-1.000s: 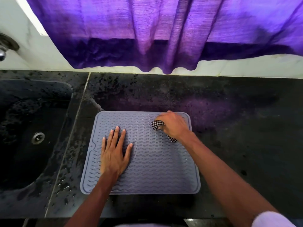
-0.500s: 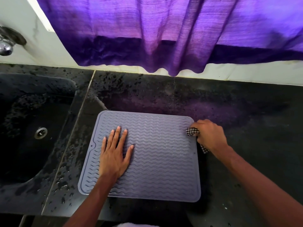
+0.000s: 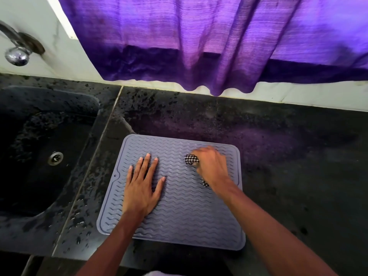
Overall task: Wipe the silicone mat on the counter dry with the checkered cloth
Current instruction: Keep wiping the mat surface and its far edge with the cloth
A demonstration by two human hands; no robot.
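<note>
A grey-blue silicone mat point(image 3: 179, 218) with a wavy ribbed surface lies flat on the black counter point(image 3: 294, 176). My left hand point(image 3: 142, 185) rests flat on the mat's left half, fingers straight and spread. My right hand point(image 3: 212, 167) grips a bunched black-and-white checkered cloth point(image 3: 190, 159) and presses it on the mat's upper right part. Most of the cloth is hidden under the hand; a small bit shows below the palm.
A black sink point(image 3: 39, 156) with a metal drain point(image 3: 55, 158) sits left of the mat, and water drops dot the strip between them. A chrome tap point(image 3: 17, 54) is on the wall at the upper left. A purple curtain point(image 3: 199, 46) hangs over the counter's back edge.
My right hand swept the cloth out to the mat's right edge, then back left onto the mat's upper right area. My left hand stayed pressed in place.
</note>
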